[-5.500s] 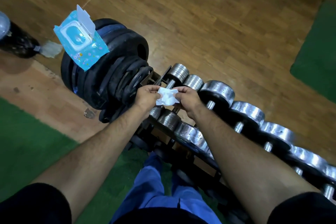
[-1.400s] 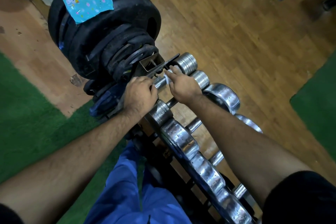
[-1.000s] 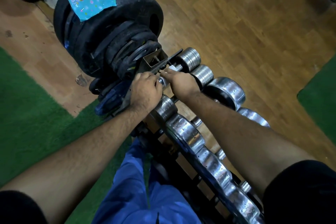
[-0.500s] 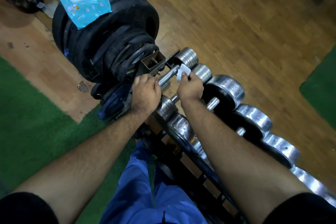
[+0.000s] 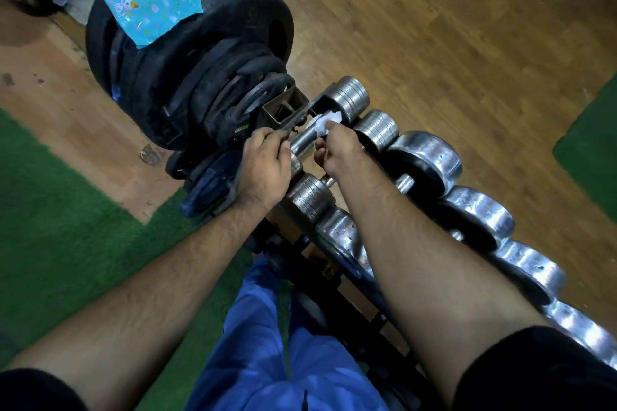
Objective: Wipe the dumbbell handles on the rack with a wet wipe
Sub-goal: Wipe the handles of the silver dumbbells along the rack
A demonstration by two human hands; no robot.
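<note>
At frame centre, the right hand (image 5: 337,152) pinches a crumpled white wet wipe (image 5: 325,122) against the smooth steel dumbbell handle (image 5: 303,140); the left hand (image 5: 263,168) curls around the handle's near end; ribbed chrome heads flank it.

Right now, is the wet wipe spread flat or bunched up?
Bunched: the wet wipe is a crumpled wad pinched by the right hand against the dumbbell handle.

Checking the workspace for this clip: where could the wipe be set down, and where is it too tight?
Bare wooden floor lies beyond the dumbbell row, and green turf lies left of the rack. It is crowded where the left hand and right hand hold the wet wipe on the handle, beside the plate stack.
</note>
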